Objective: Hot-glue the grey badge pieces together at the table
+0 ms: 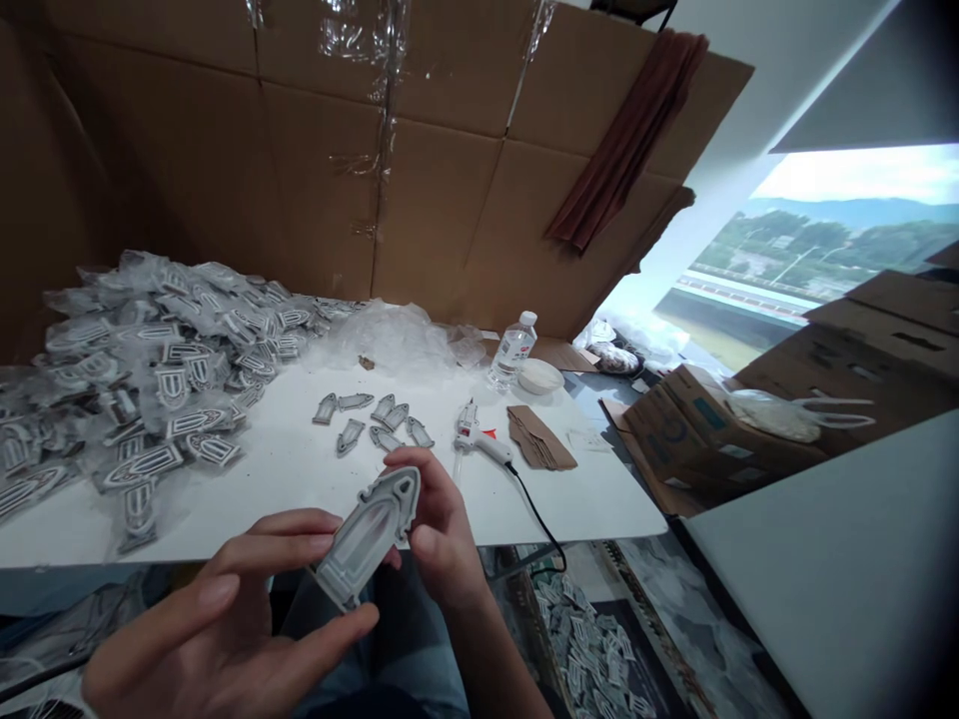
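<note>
Between my two hands is a small grey-white piece shaped like a pointed-arch window frame (369, 539), tilted with its tip up to the right. My left hand (247, 609) grips its lower end between thumb and fingers. The fingers of my right hand (442, 529) close round the pointed end. On the white table just beyond, several similar loose arch pieces (350, 435) lie scattered. A white glue gun (479, 439) with a black cord rests right of them.
A large heap of plastic-wrapped arch pieces (187, 350) covers the table's left. Behind stand clear plastic wrap (390, 335), a water bottle (515, 350), a white bowl (540, 377) and a cardboard wall (315, 180). Torn cardboard (540, 439) lies right. Below are more pieces (588, 649).
</note>
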Demonstrator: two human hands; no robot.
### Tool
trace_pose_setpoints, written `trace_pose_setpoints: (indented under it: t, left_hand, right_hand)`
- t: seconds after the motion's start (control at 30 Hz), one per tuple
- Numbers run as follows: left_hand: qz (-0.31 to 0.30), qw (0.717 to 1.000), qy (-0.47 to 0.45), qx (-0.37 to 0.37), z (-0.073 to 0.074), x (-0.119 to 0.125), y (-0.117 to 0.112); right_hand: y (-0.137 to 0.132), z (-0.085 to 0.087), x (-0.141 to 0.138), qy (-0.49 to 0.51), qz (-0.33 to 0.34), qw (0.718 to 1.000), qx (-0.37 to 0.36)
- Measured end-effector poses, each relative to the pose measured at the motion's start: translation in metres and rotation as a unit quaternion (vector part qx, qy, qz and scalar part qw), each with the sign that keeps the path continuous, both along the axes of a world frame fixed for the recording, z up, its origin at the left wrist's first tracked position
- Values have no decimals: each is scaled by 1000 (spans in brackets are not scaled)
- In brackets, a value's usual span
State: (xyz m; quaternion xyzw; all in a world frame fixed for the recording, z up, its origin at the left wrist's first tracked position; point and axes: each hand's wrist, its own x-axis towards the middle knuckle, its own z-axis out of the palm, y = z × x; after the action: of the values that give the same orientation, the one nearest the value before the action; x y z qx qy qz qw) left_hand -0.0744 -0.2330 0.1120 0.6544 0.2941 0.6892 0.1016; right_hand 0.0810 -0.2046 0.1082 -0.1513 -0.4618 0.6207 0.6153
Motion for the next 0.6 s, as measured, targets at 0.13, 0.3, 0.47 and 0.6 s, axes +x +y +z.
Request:
trace_pose_setpoints:
  t: [0.13, 0.3, 0.47, 0.6]
  left_hand:
    - [10, 1000, -15, 15, -9, -4, 4]
    - [12, 999, -35, 17, -12, -6, 9]
    - [-57, 994, 24, -95, -11, -18, 3]
    - [-80, 990, 47, -104, -8, -21, -3]
  right_hand:
    - [-2, 1, 4, 23, -71, 997, -14]
    - [-9, 3, 10, -30, -91, 995, -18]
    - [-16, 10, 10, -91, -141, 986, -19]
    - [-17, 14, 11, -124, -171, 977, -13]
